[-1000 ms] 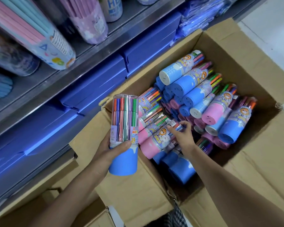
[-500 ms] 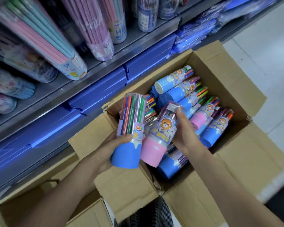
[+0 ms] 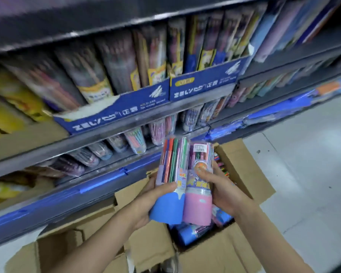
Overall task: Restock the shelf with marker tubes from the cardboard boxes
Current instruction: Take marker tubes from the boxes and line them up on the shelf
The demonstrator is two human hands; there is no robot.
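**A:** Item one, please. Where are the marker tubes?

**B:** I log two, held upright and side by side, touching, above the open cardboard box (image 3: pixel 248 174). The blue-based marker tube (image 3: pixel 170 186) sits on the left; its clear upper half shows red, blue and green markers. The pink-based marker tube (image 3: pixel 200 186) is on the right, with a round cartoon sticker and a white label near its top.

**A:** Hands?

**B:** Left hand (image 3: pixel 146 201): palm cupped round the blue base from the left, thumb laid across the front of the tube just above the base, forearm running down to the lower left. It grips the blue-based tube. Right hand (image 3: pixel 222 190): wrapped round the pink-based tube from the right, thumb pressed across the sticker, forearm running to the lower right. It grips the pink-based tube.

**A:** Remaining stock?

**B:** I see more tubes (image 3: pixel 193 231) lying in the box beneath the hands, blue ends showing; I cannot count them. A second cardboard box (image 3: pixel 53 251) stands at lower left, flaps open.

**A:** Surroundings?

**B:** Grey metal shelf (image 3: pixel 98 133) ahead, motion-blurred. Blue display cartons (image 3: pixel 116 111) of long pencil packs stand on the upper level; pastel tubes (image 3: pixel 136 138) lean on the level below. Pale tiled floor (image 3: pixel 303 164) at right.
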